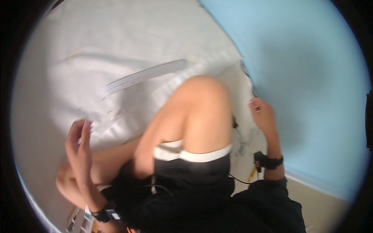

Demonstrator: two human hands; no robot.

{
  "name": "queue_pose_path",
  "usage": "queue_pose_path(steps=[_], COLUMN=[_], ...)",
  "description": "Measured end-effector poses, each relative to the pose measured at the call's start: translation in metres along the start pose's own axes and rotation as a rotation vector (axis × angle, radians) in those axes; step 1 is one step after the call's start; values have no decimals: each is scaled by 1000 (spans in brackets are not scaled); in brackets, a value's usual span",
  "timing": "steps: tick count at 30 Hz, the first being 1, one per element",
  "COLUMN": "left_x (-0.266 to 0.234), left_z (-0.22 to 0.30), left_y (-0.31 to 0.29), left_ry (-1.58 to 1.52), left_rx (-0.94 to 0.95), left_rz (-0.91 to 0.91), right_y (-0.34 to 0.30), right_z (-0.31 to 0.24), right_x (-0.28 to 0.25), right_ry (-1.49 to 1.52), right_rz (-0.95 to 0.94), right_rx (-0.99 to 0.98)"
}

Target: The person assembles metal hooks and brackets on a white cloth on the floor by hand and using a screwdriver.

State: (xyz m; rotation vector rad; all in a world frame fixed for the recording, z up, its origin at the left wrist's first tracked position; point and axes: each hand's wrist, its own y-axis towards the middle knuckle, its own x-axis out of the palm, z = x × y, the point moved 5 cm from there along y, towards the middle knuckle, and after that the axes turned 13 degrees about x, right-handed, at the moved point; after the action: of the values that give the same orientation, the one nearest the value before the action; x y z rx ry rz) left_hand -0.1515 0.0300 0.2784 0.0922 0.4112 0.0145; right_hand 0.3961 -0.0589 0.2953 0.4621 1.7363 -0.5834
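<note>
My left hand (79, 143) hovers over the white sheet at the left, beside my bent leg. Its fingers curl toward the thumb in a pinch, and a small whitish bit shows at the tips, too blurred to name. Over at the right, my right hand (264, 118) is raised in front of the blue surface, fingers curled in; whatever they hold, if anything, cannot be made out. A long, pale, flat strip (147, 75) lies on the sheet between the hands, beyond my knees. Near my left hand is a faint, clear-looking piece (110, 116) on the sheet.
My bare knees (204, 97) rise in the middle. The white sheet (116, 31) spreads ahead, and a light blue panel (311, 77) stands at the right. Thin dark cords (243, 147) and a yellow stick-like item (252, 174) lie right of my leg. A white rack-like object (79, 221) shows lower left.
</note>
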Motion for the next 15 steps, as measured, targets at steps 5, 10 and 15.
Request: queue_pose_path(steps=[5, 10, 15], left_x=[9, -17, -5], left_z=[-23, -93, -74], left_y=[7, 10, 15], left_ry=[636, 742, 487], left_rx=[-106, 20, -222], left_rz=[-294, -216, -137], right_y=[-7, -25, -25], right_z=[70, 56, 31], right_x=[22, 31, 44], right_ry=[55, 145, 201], right_rz=[-46, -134, -80], right_rx=[73, 39, -226])
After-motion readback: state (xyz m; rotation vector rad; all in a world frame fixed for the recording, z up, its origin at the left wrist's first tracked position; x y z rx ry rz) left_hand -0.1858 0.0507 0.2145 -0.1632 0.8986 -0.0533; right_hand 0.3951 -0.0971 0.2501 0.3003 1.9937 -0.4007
